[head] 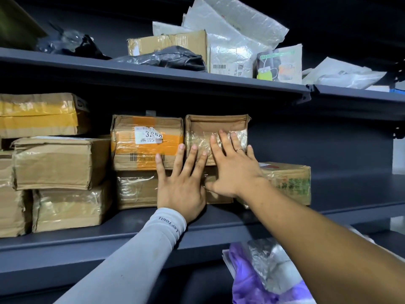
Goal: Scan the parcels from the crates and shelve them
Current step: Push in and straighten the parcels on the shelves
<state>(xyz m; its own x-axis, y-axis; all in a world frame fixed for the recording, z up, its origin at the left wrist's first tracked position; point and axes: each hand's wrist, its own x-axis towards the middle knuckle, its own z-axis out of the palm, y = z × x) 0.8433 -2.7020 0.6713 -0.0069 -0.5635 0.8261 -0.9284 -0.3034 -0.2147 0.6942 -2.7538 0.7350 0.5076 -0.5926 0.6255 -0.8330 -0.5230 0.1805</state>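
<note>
A small brown taped parcel [215, 126] sits on the middle shelf [328, 198], stacked on a lower box and beside an orange-taped box [146, 142] with a white label. My right hand [234, 167] presses flat on the brown parcel's front with straight fingers. My left hand [182, 185], in a grey sleeve, lies flat with spread fingers across the seam between the orange-taped box and the brown parcel, covering part of the clear-taped box [135, 189] underneath. Neither hand grips anything.
Several cardboard boxes [57, 163] stack at the shelf's left. A green-printed box [289, 183] stands behind my right wrist. The upper shelf [153, 73] carries a box, black bags and white mailers. Purple and silver bags [258, 273] lie below at the lower right.
</note>
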